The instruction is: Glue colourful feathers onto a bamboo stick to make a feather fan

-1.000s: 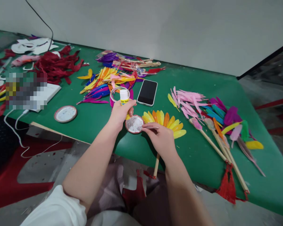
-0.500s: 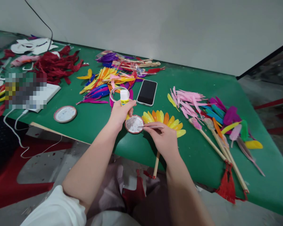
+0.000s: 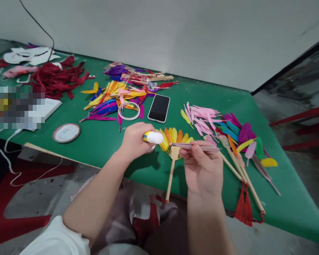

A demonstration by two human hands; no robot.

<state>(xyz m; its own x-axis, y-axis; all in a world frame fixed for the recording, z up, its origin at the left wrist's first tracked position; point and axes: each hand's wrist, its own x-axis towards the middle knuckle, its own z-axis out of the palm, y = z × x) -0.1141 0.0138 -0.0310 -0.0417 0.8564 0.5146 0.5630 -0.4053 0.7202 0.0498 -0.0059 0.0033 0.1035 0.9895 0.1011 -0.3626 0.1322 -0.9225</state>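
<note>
My left hand (image 3: 135,142) is closed around a glue stick (image 3: 152,137), its white cap end pointing right. Between the fingers of my right hand (image 3: 204,164) is a pair of tweezers (image 3: 188,145), tips pointing left over a small feather fan (image 3: 174,136). Yellow and orange feathers spread from the fan's head, and its wooden handle (image 3: 171,179) runs toward the table's front edge. I cannot make out anything between the tweezer tips. Beneath my left hand, a round dish (image 3: 151,149) is mostly hidden.
A roll of tape (image 3: 129,111) and a phone (image 3: 158,108) lie beyond my hands. Pink feathers (image 3: 202,115) and tasselled fan sticks (image 3: 248,171) are on the right. Another round dish (image 3: 66,132), dark red strips (image 3: 55,78) and a white box (image 3: 46,109) lie left.
The tweezers have lifted off the round dish and moved right, over the fan. My left hand has tipped the glue stick from upright to sideways, now covering most of the dish.
</note>
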